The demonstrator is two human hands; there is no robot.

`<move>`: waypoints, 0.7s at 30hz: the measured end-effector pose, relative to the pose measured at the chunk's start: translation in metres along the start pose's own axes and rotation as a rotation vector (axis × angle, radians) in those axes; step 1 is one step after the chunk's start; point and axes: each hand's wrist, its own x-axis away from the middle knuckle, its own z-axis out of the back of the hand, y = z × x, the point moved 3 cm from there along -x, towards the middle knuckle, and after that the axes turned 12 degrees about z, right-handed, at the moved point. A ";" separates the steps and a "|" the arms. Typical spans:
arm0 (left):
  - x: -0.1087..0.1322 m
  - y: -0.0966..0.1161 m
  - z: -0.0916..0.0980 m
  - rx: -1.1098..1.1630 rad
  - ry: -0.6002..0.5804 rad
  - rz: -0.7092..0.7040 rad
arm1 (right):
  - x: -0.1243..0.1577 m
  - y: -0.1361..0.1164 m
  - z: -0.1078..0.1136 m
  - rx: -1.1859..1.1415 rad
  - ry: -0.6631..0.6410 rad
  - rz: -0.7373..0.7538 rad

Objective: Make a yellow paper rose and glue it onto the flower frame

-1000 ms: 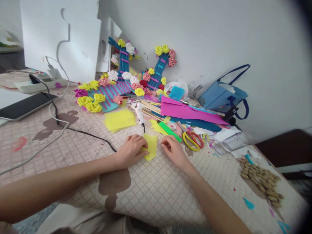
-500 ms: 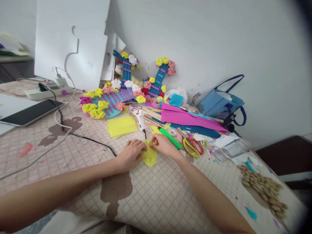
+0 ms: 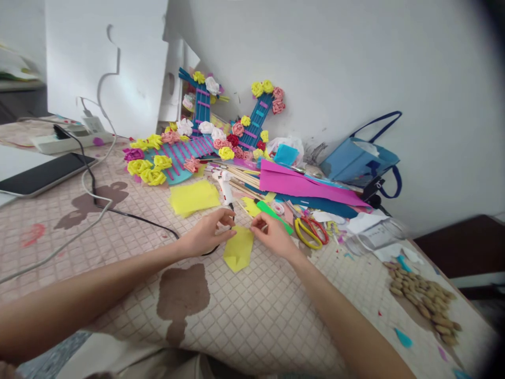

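A small piece of yellow crepe paper point(image 3: 239, 250) lies on the table in front of me, its lower edge creased and slightly turned up. My left hand point(image 3: 208, 231) is at its upper left corner, thumb and fingers apart, the thumb tip over the paper. At the upper right corner, my right hand point(image 3: 273, 235) has thumb and forefinger pinched together at the paper's edge. Just beyond them lies a white glue gun point(image 3: 223, 187). To its left is a stack of yellow crepe sheets point(image 3: 194, 198). A green-handled cutter point(image 3: 274, 217) is right behind my right hand.
Yellow- and red-handled scissors point(image 3: 311, 231) lie to the right, near a magenta sheet point(image 3: 303, 184). Blue pieces with paper flowers point(image 3: 177, 158) stand at the back. A black cord point(image 3: 138, 221) crosses the left side, near a tablet point(image 3: 47, 173). Peanuts point(image 3: 426, 302) lie far right.
My left hand has opened and drawn back from the middle of the yellow paper. My right hand has moved outward to the corner, uncovering more of the sheet. The view has shifted slightly.
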 end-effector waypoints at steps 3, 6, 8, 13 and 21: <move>-0.001 0.003 0.000 -0.051 0.000 -0.022 | -0.011 -0.007 -0.008 0.040 -0.040 0.037; 0.002 0.008 0.000 -0.089 0.001 -0.040 | -0.022 -0.010 -0.015 0.057 -0.103 0.048; 0.004 0.010 -0.001 -0.095 -0.008 -0.051 | -0.028 -0.009 -0.018 0.049 -0.146 0.034; 0.004 0.007 0.003 -0.072 -0.001 -0.063 | -0.031 -0.002 -0.016 -0.039 -0.176 0.011; -0.010 0.013 0.015 0.118 -0.124 0.066 | 0.003 0.010 0.004 -0.373 0.085 -0.088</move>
